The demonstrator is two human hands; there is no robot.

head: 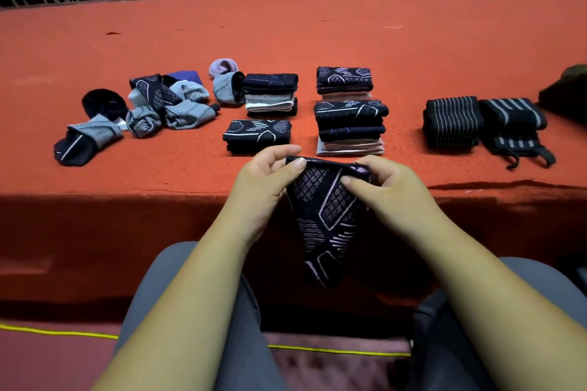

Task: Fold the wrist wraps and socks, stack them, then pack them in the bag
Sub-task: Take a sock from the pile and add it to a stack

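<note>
Left hand and right hand pinch patterned sock by its cuff, letting it hang straight for folding | folded stacks wait on red table

Left hand, right hand pinch sock; fingers curled

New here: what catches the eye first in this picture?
The left hand and right hand pinch a dark patterned sock by its top edge, so it hangs in front of the red table. On the table stand neat folded stacks in the middle, a loose sock pile to the left, and striped wrist wraps to the right.
</note>
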